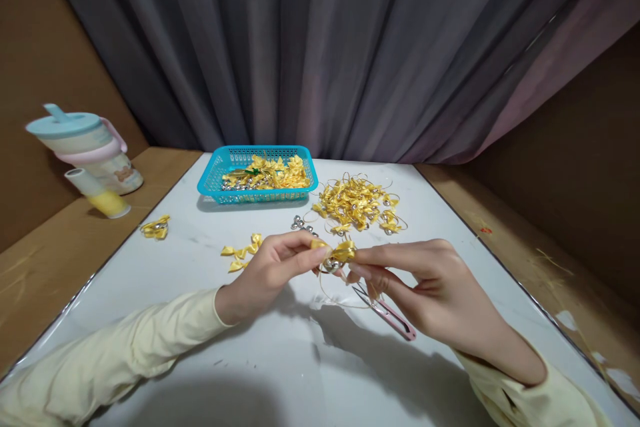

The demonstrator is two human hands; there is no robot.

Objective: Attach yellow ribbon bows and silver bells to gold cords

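Above the middle of the white table, my left hand (pixel 285 257) and my right hand (pixel 420 280) meet at a yellow ribbon bow (pixel 344 251). Left thumb and fingers pinch one side of it; the right thumb and forefinger grip the other. A silver bell (pixel 332 265) hangs at the bow's underside, partly covered by fingers. From it a thin gold cord (pixel 325 290) loops down. Below my right hand lies a pair of pink-handled thread snips (pixel 393 320). Several loose yellow bows (pixel 240 253) lie beside my left hand, and loose silver bells (pixel 300 222) lie just beyond the fingers.
A blue basket (pixel 207 183) of bows and bells stands at the back. Right of it is a pile of corded bows (pixel 355 203). One bow bundle (pixel 156 227) lies far left, near a lidded cup (pixel 93 147) and a yellow thread spool (pixel 103 197). A grey curtain (pixel 280 47) hangs behind.
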